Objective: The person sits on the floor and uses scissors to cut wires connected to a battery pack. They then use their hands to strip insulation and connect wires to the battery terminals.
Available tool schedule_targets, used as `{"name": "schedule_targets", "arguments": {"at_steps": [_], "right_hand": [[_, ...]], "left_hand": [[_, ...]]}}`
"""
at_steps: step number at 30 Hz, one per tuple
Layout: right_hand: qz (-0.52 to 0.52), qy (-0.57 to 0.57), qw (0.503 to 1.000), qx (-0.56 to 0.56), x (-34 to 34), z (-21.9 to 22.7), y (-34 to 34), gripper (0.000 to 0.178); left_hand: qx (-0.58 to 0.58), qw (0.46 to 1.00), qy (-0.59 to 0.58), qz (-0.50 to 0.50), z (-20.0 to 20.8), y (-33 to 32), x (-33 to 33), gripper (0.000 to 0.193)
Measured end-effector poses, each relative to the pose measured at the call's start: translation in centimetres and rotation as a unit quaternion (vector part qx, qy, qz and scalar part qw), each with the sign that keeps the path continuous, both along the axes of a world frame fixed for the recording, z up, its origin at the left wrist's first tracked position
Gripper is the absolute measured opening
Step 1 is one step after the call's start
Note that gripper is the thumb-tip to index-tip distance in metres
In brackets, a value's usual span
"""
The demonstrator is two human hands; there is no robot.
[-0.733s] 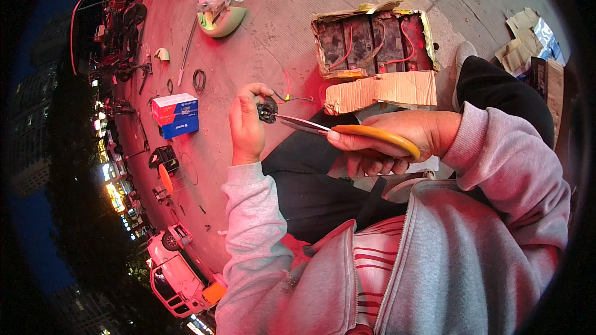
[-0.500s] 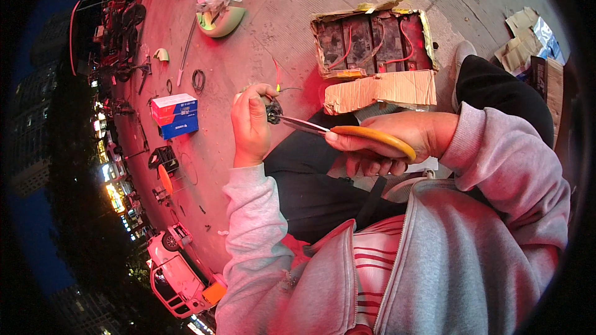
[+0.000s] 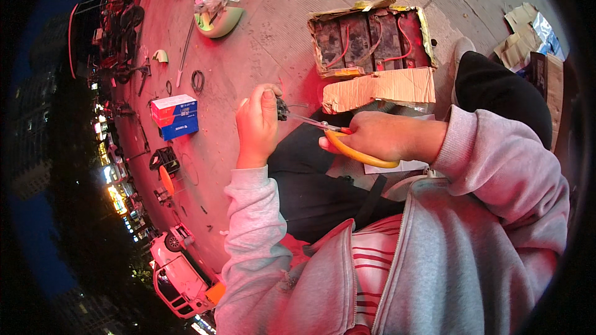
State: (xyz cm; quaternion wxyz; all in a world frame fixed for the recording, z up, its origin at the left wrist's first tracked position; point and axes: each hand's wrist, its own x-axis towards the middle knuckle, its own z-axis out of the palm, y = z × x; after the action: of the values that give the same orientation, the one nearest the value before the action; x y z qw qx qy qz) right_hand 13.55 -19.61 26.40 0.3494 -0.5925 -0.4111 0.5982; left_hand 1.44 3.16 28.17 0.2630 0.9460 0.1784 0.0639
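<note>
My left hand (image 3: 257, 125) is closed around a small dark connector-like piece (image 3: 282, 110) with thin wires; its exact kind is hard to make out. From the right, my right hand (image 3: 391, 138) grips scissors with yellow-orange handles (image 3: 363, 154). Their blades reach to the dark piece, and the tips seem to touch it. Beyond my hands, several dark batteries (image 3: 360, 42) joined by red wires sit in a torn cardboard box (image 3: 318, 49). A loose cardboard flap (image 3: 380, 90) lies along the box's near side.
A red and blue box (image 3: 176, 118) stands on the pavement to the left, near a coiled black cable (image 3: 197, 80). Farther off are a pale green plastic shell (image 3: 223, 23) and a parked white vehicle (image 3: 181, 276). Torn cardboard (image 3: 518, 46) lies at the far right.
My left hand has shifted slightly right with the dark piece. The scissors have turned in my right hand, with the handle loop now lower and the pivot showing.
</note>
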Motion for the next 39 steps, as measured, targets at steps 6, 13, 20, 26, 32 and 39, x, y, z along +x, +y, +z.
{"name": "schedule_targets", "arguments": {"at_steps": [6,13,20,26,32,39], "right_hand": [[-0.060,-0.084,0.994,0.037,0.1,-0.7,-0.2,0.063],[-0.210,0.058,0.972,-0.087,0.9,-0.1,-1.1,0.060],[-0.232,-0.278,0.920,0.150,1.0,1.3,-2.7,0.035],[-0.191,-0.404,0.883,0.145,1.4,1.1,-3.2,0.030],[-0.246,-0.460,0.849,0.081,4.8,2.1,-5.3,0.034],[-0.469,-0.221,0.847,0.115,9.9,4.2,-8.0,0.034]], "left_hand": [[0.195,0.981,0.003,-0.017,-0.3,0.1,0.0,0.032],[-0.227,0.959,-0.126,0.111,0.5,1.4,-0.6,0.051],[-0.258,0.957,-0.120,0.054,0.9,1.1,-0.2,0.051],[-0.187,0.977,-0.092,0.052,0.6,1.5,-0.4,0.051],[-0.189,0.973,-0.039,0.127,-0.2,4.4,-1.7,0.056],[-0.234,0.941,0.177,0.169,-5.0,11.2,-4.5,0.024]]}}
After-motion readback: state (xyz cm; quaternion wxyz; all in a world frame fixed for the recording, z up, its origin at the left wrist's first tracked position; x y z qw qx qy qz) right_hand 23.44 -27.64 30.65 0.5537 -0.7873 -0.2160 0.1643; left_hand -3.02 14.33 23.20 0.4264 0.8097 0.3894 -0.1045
